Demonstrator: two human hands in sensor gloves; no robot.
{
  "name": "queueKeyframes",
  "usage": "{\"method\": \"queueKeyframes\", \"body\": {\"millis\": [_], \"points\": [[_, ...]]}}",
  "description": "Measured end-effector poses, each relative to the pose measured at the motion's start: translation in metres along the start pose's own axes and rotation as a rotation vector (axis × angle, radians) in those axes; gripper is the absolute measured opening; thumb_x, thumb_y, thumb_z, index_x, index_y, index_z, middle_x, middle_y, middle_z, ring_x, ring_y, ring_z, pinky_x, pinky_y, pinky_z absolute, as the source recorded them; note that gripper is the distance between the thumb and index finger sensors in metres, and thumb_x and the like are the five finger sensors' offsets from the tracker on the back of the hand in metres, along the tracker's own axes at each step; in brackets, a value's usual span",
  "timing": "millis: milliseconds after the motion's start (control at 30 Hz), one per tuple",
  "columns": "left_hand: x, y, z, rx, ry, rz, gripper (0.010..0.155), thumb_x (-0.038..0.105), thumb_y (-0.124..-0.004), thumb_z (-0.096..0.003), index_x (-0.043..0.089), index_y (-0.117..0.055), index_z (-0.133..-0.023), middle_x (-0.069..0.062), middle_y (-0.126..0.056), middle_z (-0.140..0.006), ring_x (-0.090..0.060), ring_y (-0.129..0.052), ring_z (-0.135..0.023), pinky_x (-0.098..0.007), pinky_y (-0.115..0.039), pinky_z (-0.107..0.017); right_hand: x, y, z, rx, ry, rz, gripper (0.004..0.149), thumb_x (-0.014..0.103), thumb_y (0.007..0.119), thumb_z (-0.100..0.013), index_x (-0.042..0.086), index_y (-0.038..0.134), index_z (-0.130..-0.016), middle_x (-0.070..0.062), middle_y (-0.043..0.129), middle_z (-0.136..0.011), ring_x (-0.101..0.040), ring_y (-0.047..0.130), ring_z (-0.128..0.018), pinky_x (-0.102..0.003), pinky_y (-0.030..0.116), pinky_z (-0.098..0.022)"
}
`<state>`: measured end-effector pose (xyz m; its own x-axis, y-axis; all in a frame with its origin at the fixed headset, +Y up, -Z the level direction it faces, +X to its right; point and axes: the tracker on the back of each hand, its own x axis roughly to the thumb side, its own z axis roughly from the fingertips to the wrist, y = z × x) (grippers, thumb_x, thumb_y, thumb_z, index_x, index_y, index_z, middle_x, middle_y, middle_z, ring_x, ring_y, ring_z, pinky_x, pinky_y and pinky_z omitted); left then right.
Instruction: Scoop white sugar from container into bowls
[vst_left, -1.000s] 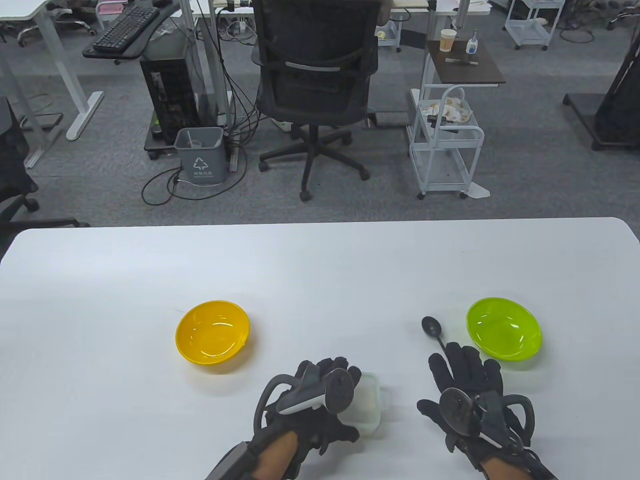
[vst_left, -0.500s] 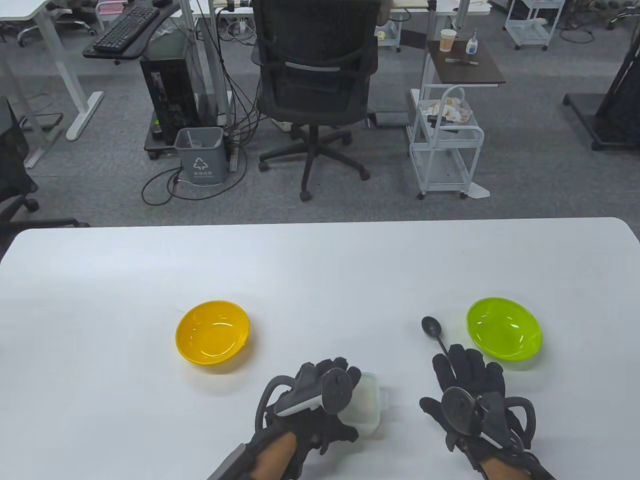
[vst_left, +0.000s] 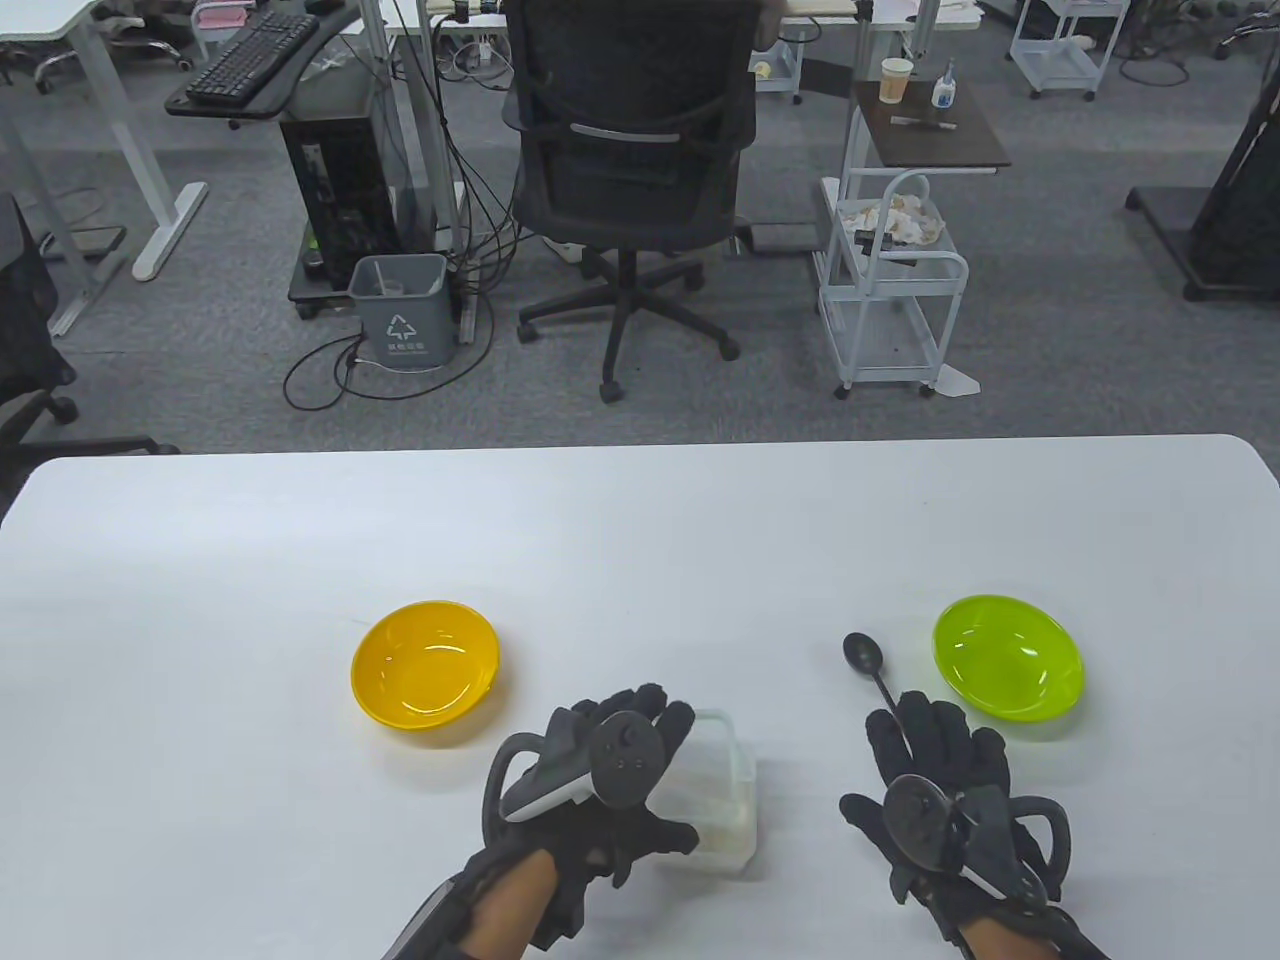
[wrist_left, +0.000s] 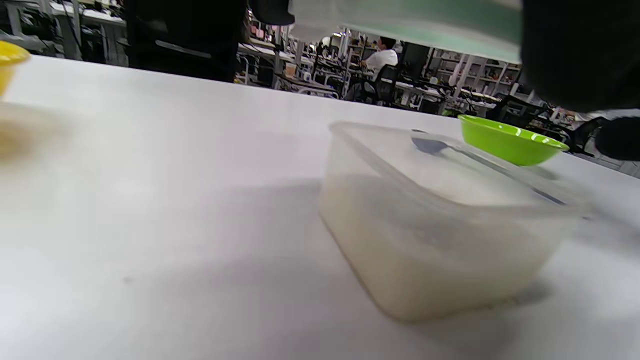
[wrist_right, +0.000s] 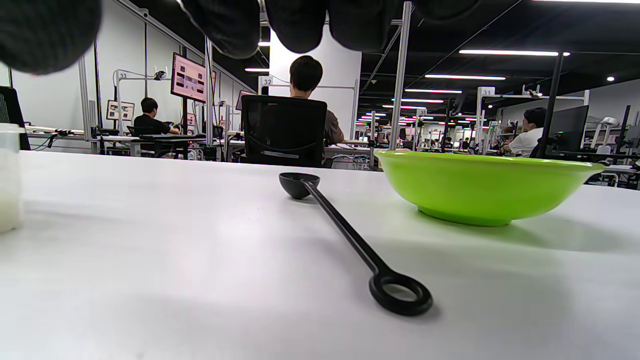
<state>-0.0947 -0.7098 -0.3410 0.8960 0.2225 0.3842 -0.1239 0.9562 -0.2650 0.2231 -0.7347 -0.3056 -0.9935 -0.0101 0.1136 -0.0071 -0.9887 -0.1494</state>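
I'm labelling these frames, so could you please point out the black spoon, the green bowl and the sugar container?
black spoon (wrist_right: 345, 227), right wrist view, middle of its handle
green bowl (wrist_right: 480, 192), right wrist view, outer wall
sugar container (wrist_left: 425, 250), left wrist view, near side wall

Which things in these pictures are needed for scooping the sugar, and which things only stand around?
For the job:
- clear container of white sugar, its lid held up by the left hand
- black spoon, lying untouched under the right hand
- yellow bowl
- green bowl

Just around:
- office chair
- grey recycling bin
- white trolley
- keyboard
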Motion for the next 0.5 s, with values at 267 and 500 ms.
{"method": "queueKeyframes", "body": {"millis": [267, 500], "points": [[-0.055, -0.005, 0.017, -0.054, 0.143, -0.025, 0.103, 0.071, -0.083, -0.0312, 0.038, -0.03, -0.114, 0.002, -0.02, -0.125, -0.032, -0.034, -0.121, -0.058, -0.025, -0.086, 0.0, 0.0, 0.0, -0.003, 0.001, -0.003, 0.079, 0.068, 0.068, -0.042, 0.033, 0.044, -0.109, -0.01, 0.033, -0.12, -0.04, 0.043, -0.113, -0.063, 0.039, -0.079], [-0.075, -0.029, 0.021, -0.073, 0.2, -0.027, 0.103, 0.071, -0.081, -0.0311, 0.038, -0.031, -0.114, 0.001, -0.021, -0.124, -0.033, -0.034, -0.12, -0.057, -0.026, -0.086, 0.002, 0.001, 0.0, 0.004, -0.005, 0.001, 0.079, 0.068, 0.068, -0.042, 0.033, 0.045, -0.109, -0.01, 0.034, -0.12, -0.04, 0.043, -0.113, -0.063, 0.039, -0.079]]}}
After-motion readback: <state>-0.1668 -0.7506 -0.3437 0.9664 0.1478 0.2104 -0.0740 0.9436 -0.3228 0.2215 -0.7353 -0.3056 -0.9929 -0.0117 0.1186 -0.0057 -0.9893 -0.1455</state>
